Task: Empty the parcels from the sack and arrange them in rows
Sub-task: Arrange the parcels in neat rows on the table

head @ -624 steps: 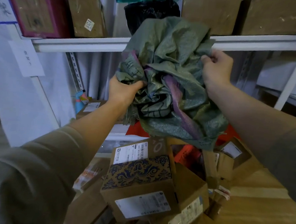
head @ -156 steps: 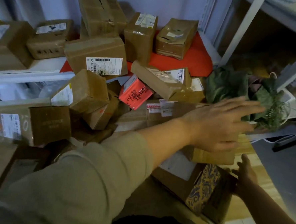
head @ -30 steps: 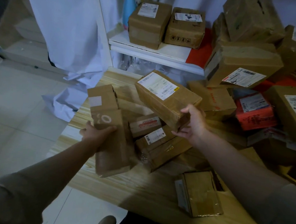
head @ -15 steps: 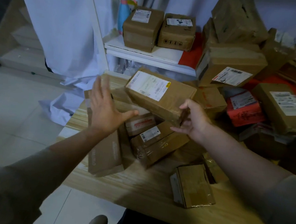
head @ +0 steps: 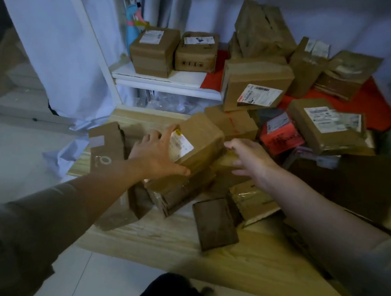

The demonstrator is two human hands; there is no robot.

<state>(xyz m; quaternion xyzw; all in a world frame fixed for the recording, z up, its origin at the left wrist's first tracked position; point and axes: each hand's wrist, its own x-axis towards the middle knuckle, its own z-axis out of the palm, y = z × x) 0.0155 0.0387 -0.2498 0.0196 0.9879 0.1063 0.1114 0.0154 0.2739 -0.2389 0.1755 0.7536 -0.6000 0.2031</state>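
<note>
While two boxes (head: 173,50) sit shelved, left hand (head: 157,152) grips one parcel (head: 197,141).

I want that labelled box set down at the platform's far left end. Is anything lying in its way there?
Yes. The labelled box, gripped by the left hand, has a long flat parcel lying just to its left on the wooden platform, covering much of that end. Only a bare strip behind it shows.

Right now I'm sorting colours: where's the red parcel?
In the head view the red parcel lies right of centre, wedged among brown boxes, just beyond the right hand.
</note>
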